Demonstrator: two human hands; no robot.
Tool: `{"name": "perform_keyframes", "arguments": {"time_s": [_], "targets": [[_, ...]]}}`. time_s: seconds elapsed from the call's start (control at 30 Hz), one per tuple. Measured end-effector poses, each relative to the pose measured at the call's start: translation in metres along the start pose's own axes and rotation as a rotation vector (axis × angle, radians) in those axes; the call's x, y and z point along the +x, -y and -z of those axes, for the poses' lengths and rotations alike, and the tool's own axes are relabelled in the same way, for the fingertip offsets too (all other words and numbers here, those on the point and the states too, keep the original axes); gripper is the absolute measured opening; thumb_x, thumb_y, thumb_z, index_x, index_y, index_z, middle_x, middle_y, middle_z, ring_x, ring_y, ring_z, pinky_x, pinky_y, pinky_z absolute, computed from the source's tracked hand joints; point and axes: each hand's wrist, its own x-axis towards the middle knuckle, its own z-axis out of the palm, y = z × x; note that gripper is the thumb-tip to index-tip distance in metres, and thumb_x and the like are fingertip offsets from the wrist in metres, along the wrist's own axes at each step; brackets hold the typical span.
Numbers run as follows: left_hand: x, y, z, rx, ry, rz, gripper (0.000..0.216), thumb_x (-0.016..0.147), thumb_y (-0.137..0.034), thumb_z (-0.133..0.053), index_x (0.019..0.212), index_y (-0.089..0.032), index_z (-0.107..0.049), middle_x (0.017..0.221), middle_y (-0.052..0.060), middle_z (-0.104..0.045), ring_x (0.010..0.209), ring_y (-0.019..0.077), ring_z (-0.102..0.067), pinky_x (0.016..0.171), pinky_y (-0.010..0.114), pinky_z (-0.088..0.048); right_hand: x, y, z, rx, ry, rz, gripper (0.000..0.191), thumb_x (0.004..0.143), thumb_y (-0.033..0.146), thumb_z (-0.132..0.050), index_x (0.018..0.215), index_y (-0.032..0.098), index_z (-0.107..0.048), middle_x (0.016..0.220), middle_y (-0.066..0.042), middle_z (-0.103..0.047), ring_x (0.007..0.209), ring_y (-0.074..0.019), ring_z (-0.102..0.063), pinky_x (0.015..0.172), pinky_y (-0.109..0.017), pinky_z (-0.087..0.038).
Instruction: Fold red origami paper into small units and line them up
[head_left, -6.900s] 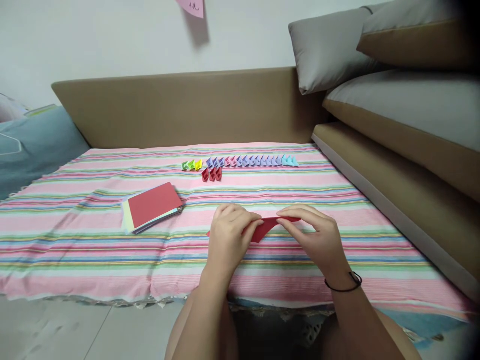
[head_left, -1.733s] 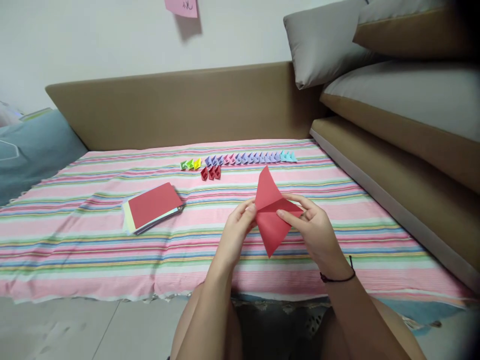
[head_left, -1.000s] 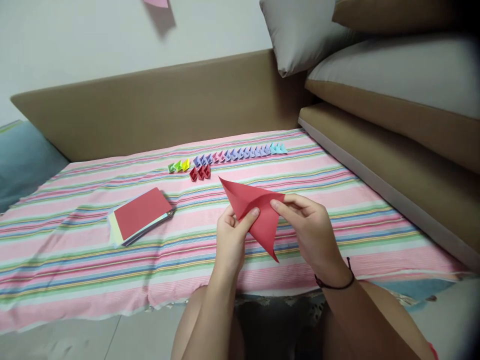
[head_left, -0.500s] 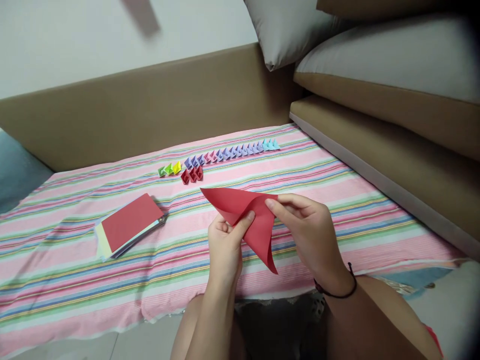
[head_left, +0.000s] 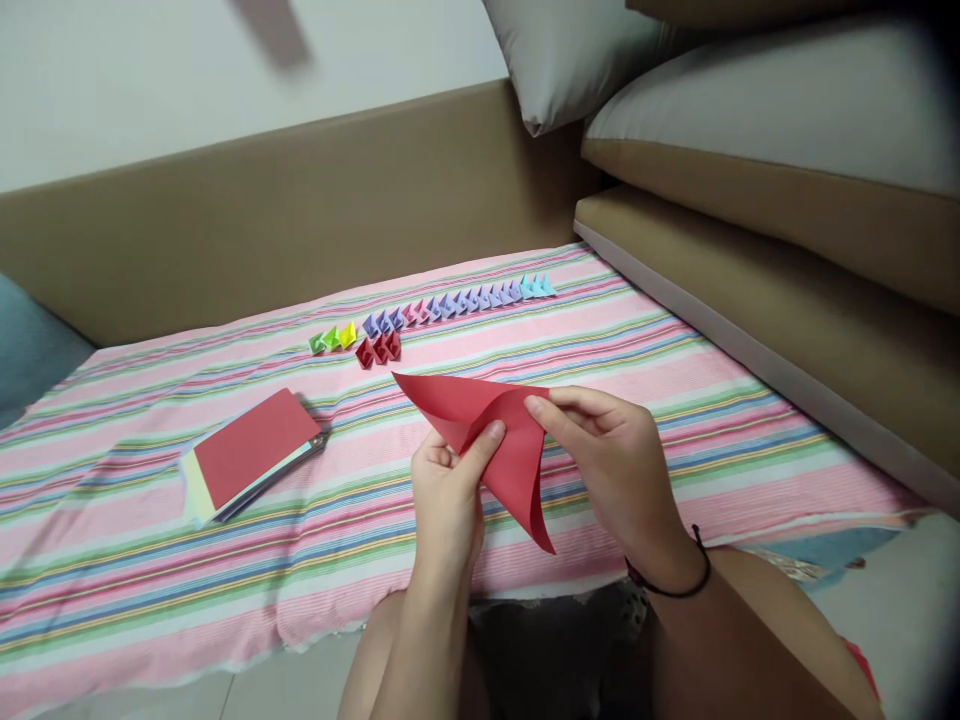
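A red sheet of paper [head_left: 512, 445], bent into a loose, curved fold, is held up over the striped cloth between both hands. My left hand [head_left: 450, 475] grips it from the lower left, with the thumb pressed on its middle and the other fingers partly hidden behind it. At its upper right corner, my right hand [head_left: 611, 450] pinches the edge between thumb and fingers. One pointed corner reaches out to the upper left; another hangs down between the hands.
A stack of coloured paper [head_left: 259, 445], red on top, lies to the left. Behind my hands stand small folded red paper shapes [head_left: 380, 349], green and yellow ones [head_left: 332, 339], and a long row of purple ones [head_left: 465, 301]. Cushions [head_left: 772, 110] are piled at the right.
The view has shifted slightly. Both hands keep their hold on the red paper, and its fold and lower corner look almost the same.
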Motion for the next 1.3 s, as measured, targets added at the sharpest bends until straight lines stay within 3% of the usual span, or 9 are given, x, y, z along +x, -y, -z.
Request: {"name": "perform_keyframes", "arguments": {"time_s": [0.8, 1.1, 1.3], "targets": [[0.005, 0.003, 0.007, 0.054, 0.034, 0.077, 0.024, 0.057, -0.02, -0.081, 0.076, -0.011, -0.069, 0.071, 0.003, -0.072, 0.061, 0.0108, -0.063, 0.059, 0.019, -0.049, 0.013, -0.019, 0.007, 0.057, 0.102, -0.056, 0.015, 0.075, 0.034, -0.069, 0.076, 0.02, -0.072, 0.073, -0.002, -0.07, 0.071, -0.0155, -0.064, 0.064, -0.025, -0.052], [0.012, -0.005, 0.018, 0.123, 0.007, 0.14, 0.032, 0.056, -0.021, -0.082, 0.083, -0.009, -0.07, 0.072, 0.008, -0.073, 0.064, 0.014, -0.068, 0.064, 0.021, -0.054, 0.021, -0.021, 0.017, 0.073, -0.012, -0.022, 0.014, 0.074, 0.031, -0.071, 0.079, 0.018, -0.074, 0.076, -0.003, -0.072, 0.069, -0.0151, -0.065, 0.064, -0.025, -0.054], [0.015, -0.004, 0.021, 0.152, -0.002, 0.102, 0.041, 0.054, -0.021, -0.083, 0.089, -0.008, -0.069, 0.076, 0.011, -0.074, 0.065, 0.0167, -0.069, 0.067, 0.025, -0.056, 0.022, -0.023, 0.019, 0.074, -0.031, 0.012, 0.014, 0.074, 0.031, -0.071, 0.079, 0.019, -0.074, 0.072, -0.003, -0.07, 0.07, -0.0155, -0.064, 0.066, -0.027, -0.055]]}}
